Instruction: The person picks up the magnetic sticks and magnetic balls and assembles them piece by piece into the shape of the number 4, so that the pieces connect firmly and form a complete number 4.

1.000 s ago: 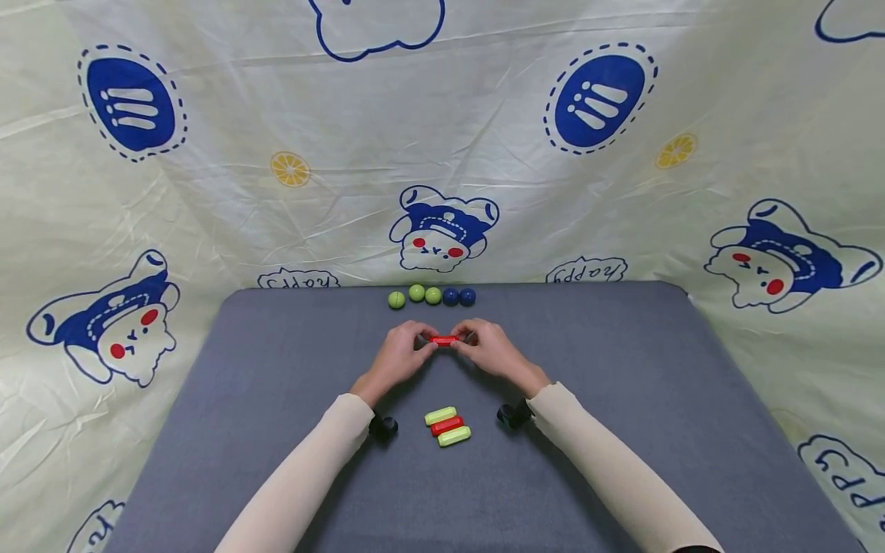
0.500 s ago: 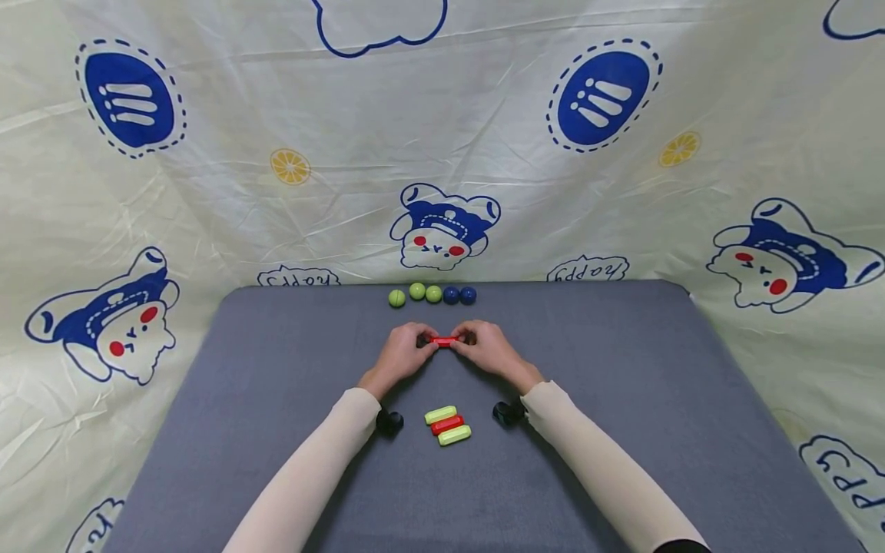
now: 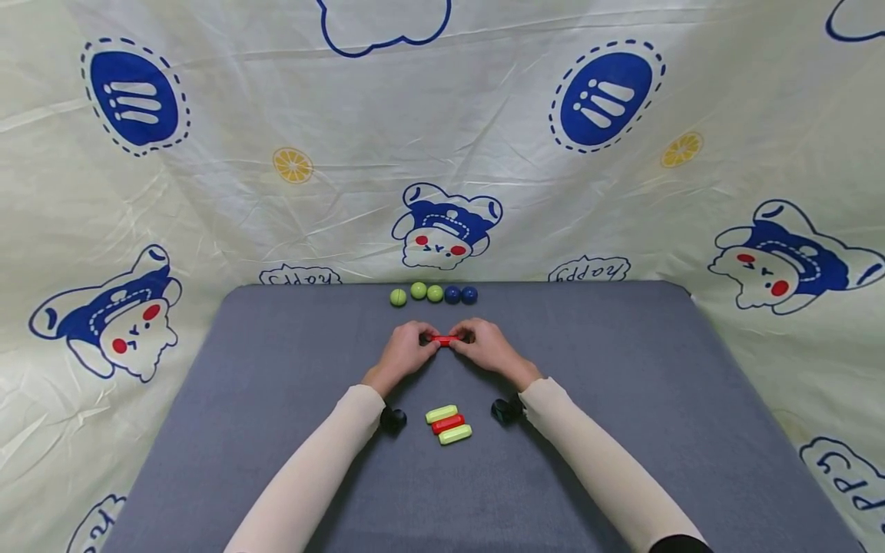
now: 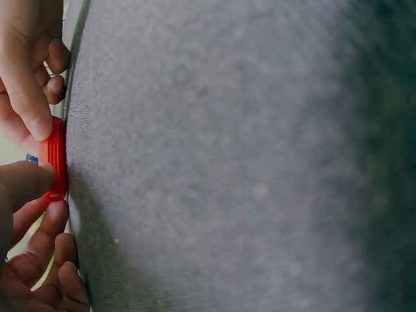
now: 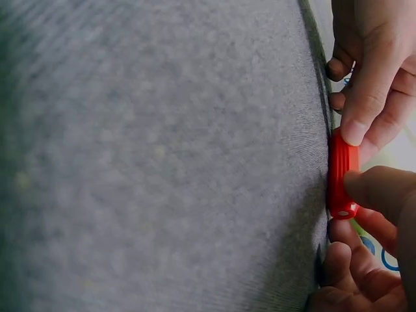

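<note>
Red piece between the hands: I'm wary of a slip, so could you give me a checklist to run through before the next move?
1. Left hand pinches one end of the held red piece: ok.
2. Right hand pinches the other end: ok.
3. Held red piece clear of the grey table: cannot tell; no view settles contact.
4. Loose red piece and two yellow-green pieces lie side by side, apart from both hands: ok.
5. Three green balls and two blue balls near the far edge, untouched: ok.
</note>
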### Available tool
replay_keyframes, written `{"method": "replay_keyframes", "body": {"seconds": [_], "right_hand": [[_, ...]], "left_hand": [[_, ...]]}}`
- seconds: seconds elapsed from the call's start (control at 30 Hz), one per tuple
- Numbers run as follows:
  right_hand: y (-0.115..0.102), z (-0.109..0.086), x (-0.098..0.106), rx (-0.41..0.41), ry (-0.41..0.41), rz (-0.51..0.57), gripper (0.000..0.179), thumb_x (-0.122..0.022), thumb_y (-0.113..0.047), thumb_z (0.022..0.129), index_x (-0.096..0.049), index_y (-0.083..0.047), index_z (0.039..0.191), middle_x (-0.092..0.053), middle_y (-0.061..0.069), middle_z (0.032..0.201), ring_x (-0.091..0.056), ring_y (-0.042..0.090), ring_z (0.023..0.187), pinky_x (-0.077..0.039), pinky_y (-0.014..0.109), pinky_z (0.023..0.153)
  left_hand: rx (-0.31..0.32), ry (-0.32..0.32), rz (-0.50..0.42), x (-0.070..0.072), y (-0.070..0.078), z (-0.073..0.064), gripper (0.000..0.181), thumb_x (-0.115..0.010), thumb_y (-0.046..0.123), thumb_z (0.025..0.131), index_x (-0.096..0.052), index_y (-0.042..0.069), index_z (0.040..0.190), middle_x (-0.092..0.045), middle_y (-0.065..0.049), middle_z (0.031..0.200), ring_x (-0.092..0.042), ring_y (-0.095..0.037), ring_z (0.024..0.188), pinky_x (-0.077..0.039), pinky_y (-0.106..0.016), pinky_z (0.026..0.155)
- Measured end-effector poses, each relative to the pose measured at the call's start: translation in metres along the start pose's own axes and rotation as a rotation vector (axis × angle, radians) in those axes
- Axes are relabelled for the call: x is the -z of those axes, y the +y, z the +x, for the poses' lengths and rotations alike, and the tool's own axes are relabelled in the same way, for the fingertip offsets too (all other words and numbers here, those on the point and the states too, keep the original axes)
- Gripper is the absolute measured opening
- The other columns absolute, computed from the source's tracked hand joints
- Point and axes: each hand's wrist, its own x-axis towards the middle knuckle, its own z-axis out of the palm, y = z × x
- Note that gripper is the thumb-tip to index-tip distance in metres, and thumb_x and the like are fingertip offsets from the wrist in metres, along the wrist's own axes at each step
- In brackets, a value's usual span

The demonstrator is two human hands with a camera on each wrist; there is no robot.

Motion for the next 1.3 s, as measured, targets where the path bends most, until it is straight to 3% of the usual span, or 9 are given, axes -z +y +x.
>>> {"method": "replay_keyframes", "body": {"seconds": [0.23,0.4,0.5,0.63,0.77,0.93,1.13,1.3], "right_hand": [[-0.002,0.002,0.002,-0.019,-0.015,-0.022,0.019,-0.073,-0.018,0.096,-0.078,-0.006,0.109,-0.071,0.008,0.099,-0.060,0.017,0.085,-0.049,0.033,0.077],[-0.005,0.004,0.003,0.000,-0.020,-0.026,0.018,-0.074,-0.018,0.095,-0.078,-0.005,0.107,-0.072,0.009,0.097,-0.059,0.017,0.084,-0.047,0.032,0.075],[-0.006,0.004,0.003,-0.005,-0.030,-0.007,0.019,-0.074,-0.018,0.095,-0.078,-0.005,0.108,-0.072,0.009,0.097,-0.059,0.017,0.083,-0.047,0.031,0.074],[-0.006,0.005,0.005,-0.031,-0.033,0.025,0.019,-0.074,-0.019,0.095,-0.078,-0.005,0.109,-0.072,0.009,0.099,-0.058,0.017,0.083,-0.047,0.030,0.074],[-0.005,0.005,0.006,-0.051,-0.040,0.029,0.020,-0.074,-0.020,0.095,-0.078,-0.006,0.110,-0.072,0.009,0.102,-0.059,0.018,0.086,-0.047,0.031,0.076],[-0.004,0.004,0.006,-0.056,-0.042,0.029,0.021,-0.074,-0.020,0.096,-0.078,-0.006,0.111,-0.073,0.010,0.104,-0.059,0.019,0.087,-0.047,0.031,0.076],[-0.004,0.003,0.007,-0.031,-0.037,0.044,0.020,-0.074,-0.019,0.095,-0.078,-0.005,0.109,-0.072,0.010,0.100,-0.058,0.018,0.085,-0.046,0.030,0.075],[-0.003,0.003,0.006,-0.020,-0.032,0.056,0.018,-0.075,-0.018,0.095,-0.079,-0.005,0.107,-0.072,0.009,0.097,-0.058,0.017,0.084,-0.045,0.030,0.074]], "left_hand": [[-0.026,-0.027,-0.017,0.002,-0.003,0.002,0.017,-0.073,0.017,0.096,-0.077,0.009,0.111,-0.071,-0.009,0.107,-0.064,-0.023,0.099,-0.053,-0.041,0.092],[-0.086,-0.034,-0.075,0.011,-0.014,0.008,0.034,-0.075,0.018,0.095,-0.069,0.008,0.126,-0.068,-0.008,0.101,-0.060,-0.020,0.085,-0.050,-0.036,0.082],[-0.118,0.002,-0.134,0.021,-0.023,0.013,0.044,-0.077,0.017,0.093,-0.064,0.006,0.133,-0.067,-0.011,0.103,-0.057,-0.020,0.080,-0.048,-0.034,0.076],[-0.140,0.108,-0.162,0.032,-0.034,0.023,0.046,-0.076,0.013,0.092,-0.062,0.004,0.135,-0.065,-0.017,0.115,-0.059,-0.024,0.086,-0.050,-0.038,0.081],[-0.099,0.191,-0.178,0.039,-0.042,0.031,0.047,-0.073,0.010,0.093,-0.060,0.005,0.138,-0.060,-0.021,0.126,-0.059,-0.029,0.095,-0.050,-0.043,0.088],[-0.046,0.237,-0.202,0.041,-0.049,0.037,0.051,-0.072,0.010,0.093,-0.057,0.006,0.142,-0.052,-0.021,0.134,-0.057,-0.032,0.094,-0.047,-0.043,0.086],[0.039,0.234,-0.185,0.041,-0.056,0.042,0.056,-0.073,0.011,0.094,-0.052,0.005,0.146,-0.051,-0.023,0.138,-0.058,-0.033,0.095,-0.048,-0.045,0.089],[0.089,0.198,-0.114,0.039,-0.056,0.049,0.059,-0.073,0.017,0.095,-0.050,0.008,0.148,-0.054,-0.022,0.139,-0.055,-0.037,0.122,-0.043,-0.051,0.108]]}}
